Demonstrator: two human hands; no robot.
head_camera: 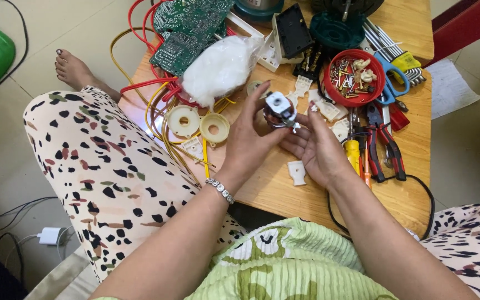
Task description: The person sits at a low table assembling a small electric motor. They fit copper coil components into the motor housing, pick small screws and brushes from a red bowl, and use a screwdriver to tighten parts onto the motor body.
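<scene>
Both our hands on a small motor part above the middle of the wooden table

From the head view, our left hand (249,136) pinches the small metal motor part (279,110) with curled fingers, our right hand (316,147) half open, cupping it from below; we judge it light, stiff and a bit slippery, best gripped round the body, clear of the thin white cap, with the red bowl of screws (355,77) toward the far right edge
</scene>
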